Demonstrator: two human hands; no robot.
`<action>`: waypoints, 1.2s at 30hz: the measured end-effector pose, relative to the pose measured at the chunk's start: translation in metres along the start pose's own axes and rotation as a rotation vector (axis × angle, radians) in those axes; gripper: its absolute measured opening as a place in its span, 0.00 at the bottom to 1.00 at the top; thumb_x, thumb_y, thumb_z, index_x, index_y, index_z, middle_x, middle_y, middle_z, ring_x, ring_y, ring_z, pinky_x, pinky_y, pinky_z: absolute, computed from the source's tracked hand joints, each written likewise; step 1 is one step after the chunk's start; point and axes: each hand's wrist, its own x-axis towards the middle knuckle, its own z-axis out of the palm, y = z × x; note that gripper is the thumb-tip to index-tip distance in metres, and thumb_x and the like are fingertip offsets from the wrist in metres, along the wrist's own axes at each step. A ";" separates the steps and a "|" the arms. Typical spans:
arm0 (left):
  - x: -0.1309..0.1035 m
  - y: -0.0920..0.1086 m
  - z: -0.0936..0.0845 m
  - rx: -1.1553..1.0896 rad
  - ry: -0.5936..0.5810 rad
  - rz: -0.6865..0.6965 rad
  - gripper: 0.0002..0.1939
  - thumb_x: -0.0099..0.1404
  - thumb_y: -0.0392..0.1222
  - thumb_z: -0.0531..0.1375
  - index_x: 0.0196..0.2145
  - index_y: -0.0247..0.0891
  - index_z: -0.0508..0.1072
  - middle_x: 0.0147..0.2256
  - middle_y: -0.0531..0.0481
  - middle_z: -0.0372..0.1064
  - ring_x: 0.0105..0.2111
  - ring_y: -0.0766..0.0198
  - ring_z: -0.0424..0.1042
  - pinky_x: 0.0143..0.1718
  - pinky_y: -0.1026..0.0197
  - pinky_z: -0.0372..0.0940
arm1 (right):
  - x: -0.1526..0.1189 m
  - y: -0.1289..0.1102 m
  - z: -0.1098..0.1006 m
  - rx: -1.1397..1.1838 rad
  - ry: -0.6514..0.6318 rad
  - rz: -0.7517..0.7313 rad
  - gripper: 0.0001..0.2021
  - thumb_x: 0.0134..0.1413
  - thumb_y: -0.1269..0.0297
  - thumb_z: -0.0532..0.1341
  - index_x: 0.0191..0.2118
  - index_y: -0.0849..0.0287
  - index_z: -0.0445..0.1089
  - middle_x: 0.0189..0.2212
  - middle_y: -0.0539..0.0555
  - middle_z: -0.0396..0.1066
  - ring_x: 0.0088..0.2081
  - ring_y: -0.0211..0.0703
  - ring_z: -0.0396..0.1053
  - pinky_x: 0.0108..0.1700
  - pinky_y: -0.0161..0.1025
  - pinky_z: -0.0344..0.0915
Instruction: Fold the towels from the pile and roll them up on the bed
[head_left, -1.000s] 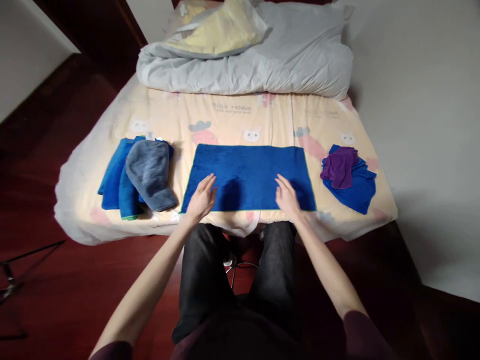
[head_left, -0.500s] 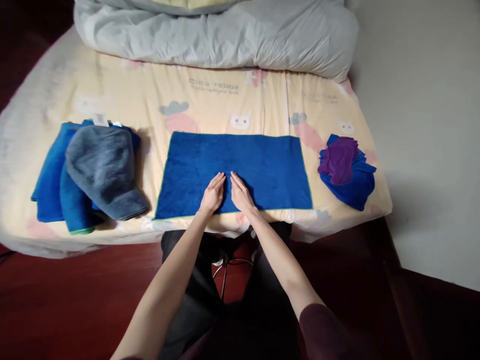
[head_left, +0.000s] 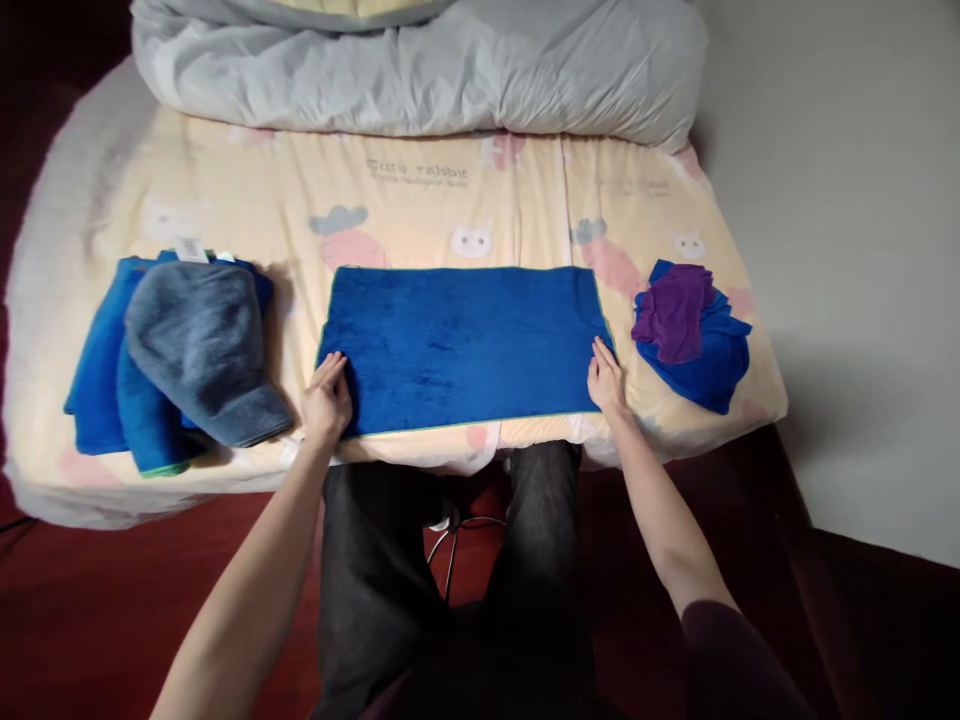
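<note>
A blue towel (head_left: pixel 465 345) with a thin green edge lies spread flat on the bed, its long side along the bed's front edge. My left hand (head_left: pixel 327 398) rests on the towel's near left corner area, fingers stretched forward. At the opposite short side, my right hand (head_left: pixel 606 378) lies on the right edge with its fingers extended. Both hands look open, pressing on the cloth rather than wrapped round it. The thumbs are partly hidden.
Left of the towel, a grey-blue cap-shaped cloth (head_left: pixel 199 340) sits on folded blue towels (head_left: pixel 97 390). To the right, a purple cloth (head_left: pixel 675 312) tops a crumpled blue cloth (head_left: pixel 705 375). A grey quilt (head_left: pixel 420 85) lies along the back of the patterned bed sheet (head_left: pixel 420 215); a wall (head_left: pixel 840 260) stands right.
My hands have moved apart from the middle of the towel, the left one to its left edge and the right one to its right edge. The towel stays flat.
</note>
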 end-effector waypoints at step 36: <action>0.103 0.053 0.060 0.363 -0.212 -0.036 0.38 0.76 0.57 0.44 0.75 0.32 0.53 0.76 0.38 0.41 0.77 0.47 0.38 0.76 0.37 0.34 | 0.099 -0.027 0.038 -0.423 -0.207 0.011 0.32 0.75 0.54 0.43 0.77 0.64 0.48 0.77 0.60 0.44 0.78 0.49 0.41 0.78 0.57 0.39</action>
